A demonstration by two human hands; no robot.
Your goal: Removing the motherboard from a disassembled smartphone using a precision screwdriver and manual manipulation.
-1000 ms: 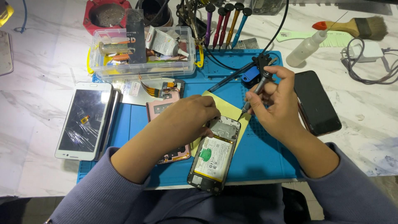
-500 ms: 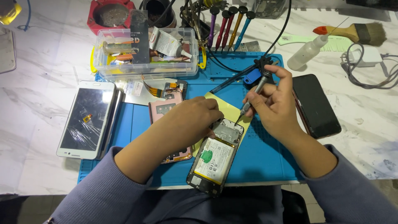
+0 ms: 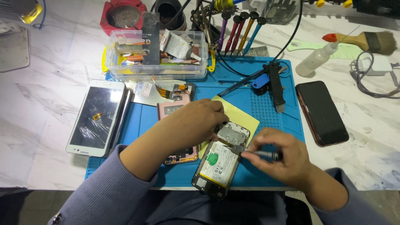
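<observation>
Now | right hand (image 3: pixel 287 160) fingers pinch screwdriver (image 3: pixel 260 154) | left hand (image 3: pixel 196 121) fingers press opened phone (image 3: pixel 221 162)

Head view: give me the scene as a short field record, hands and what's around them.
left hand: pressed on the top end of the opened phone, steadying it
right hand: grips a screwdriver, tip pointing at the phone's upper part
opened phone: back off, battery showing, lying tilted on the blue mat
beside it: pink phone shell, yellow sheet
left of mat: white phone
right of mat: black phone
behind: clear parts box, row of screwdrivers
</observation>
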